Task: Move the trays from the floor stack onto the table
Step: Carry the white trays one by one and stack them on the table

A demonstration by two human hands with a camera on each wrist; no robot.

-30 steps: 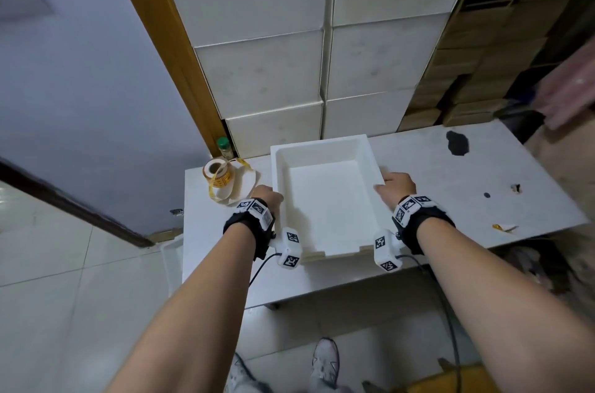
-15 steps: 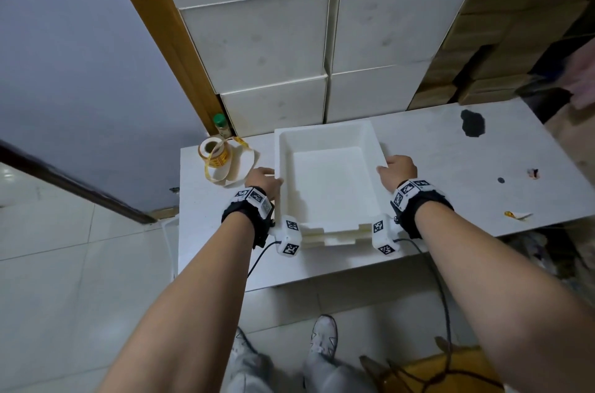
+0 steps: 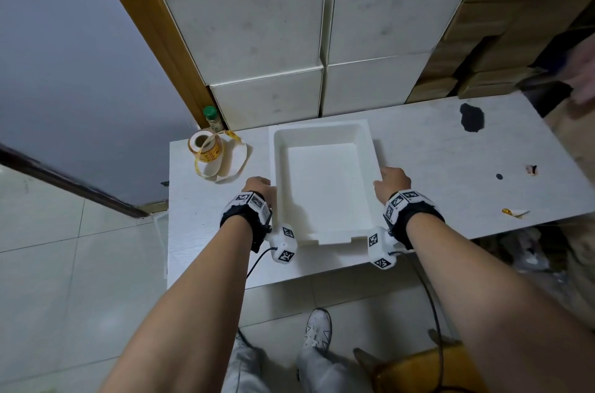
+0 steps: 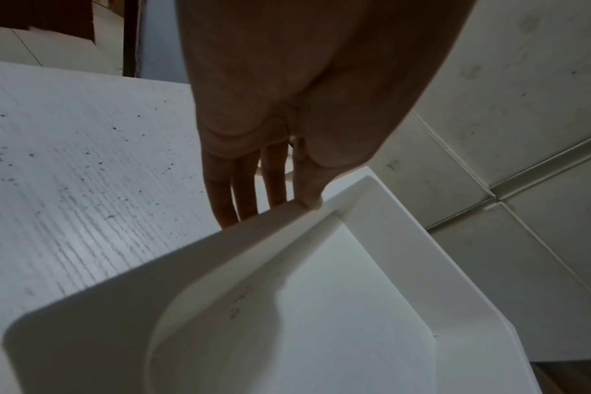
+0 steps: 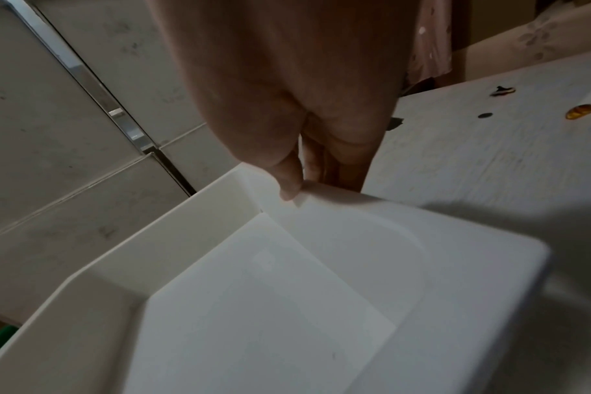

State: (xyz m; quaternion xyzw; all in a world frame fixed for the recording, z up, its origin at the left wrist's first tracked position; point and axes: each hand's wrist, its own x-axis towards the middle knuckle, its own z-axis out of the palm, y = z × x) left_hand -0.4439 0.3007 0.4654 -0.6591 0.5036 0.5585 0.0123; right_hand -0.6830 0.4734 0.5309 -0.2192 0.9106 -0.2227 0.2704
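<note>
A white rectangular tray (image 3: 325,186) lies empty on the white table (image 3: 434,148), its far end close to the stacked boxes. My left hand (image 3: 260,188) holds the tray's left rim. The left wrist view shows the thumb on top of the rim (image 4: 260,232) and the fingers (image 4: 243,186) straight down the outer wall. My right hand (image 3: 391,181) holds the right rim the same way. Its thumb (image 5: 289,176) lies over the rim of the tray (image 5: 270,306), and its fingers are behind the wall.
A roll of yellow tape (image 3: 206,148) and a green-capped bottle (image 3: 211,117) stand at the table's back left. White boxes (image 3: 257,22) and brown cartons (image 3: 502,38) rise behind. A black stain (image 3: 471,117) and small scraps (image 3: 515,212) mark the right side.
The tray has come down flat onto the table and sits a little farther toward the wall. Both hands have kept their hold on its sides.
</note>
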